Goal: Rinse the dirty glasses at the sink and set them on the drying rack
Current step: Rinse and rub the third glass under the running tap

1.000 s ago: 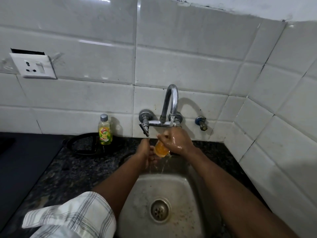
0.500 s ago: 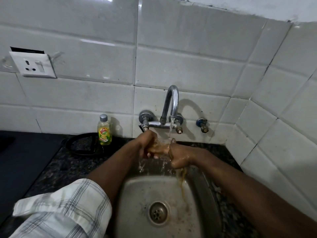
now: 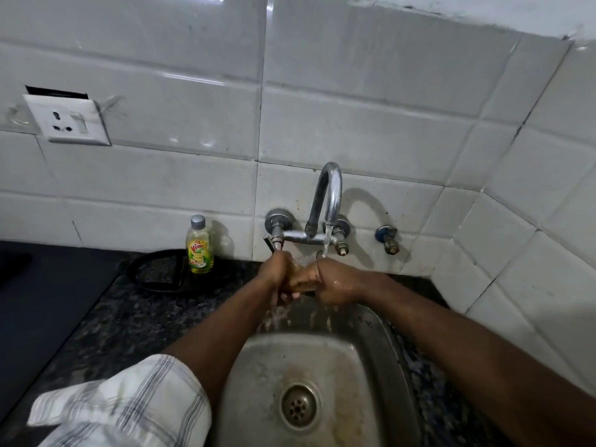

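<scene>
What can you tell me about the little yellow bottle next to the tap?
The bottle is small, clear plastic, nearly full of yellow-green liquid, with a grey cap and a label reading Vim with lemon pictures. It stands upright by the dark speckled counter, close to the white tiled wall, left of the tap. A black ring-shaped thing lies at its base. Nobody touches it.
</scene>
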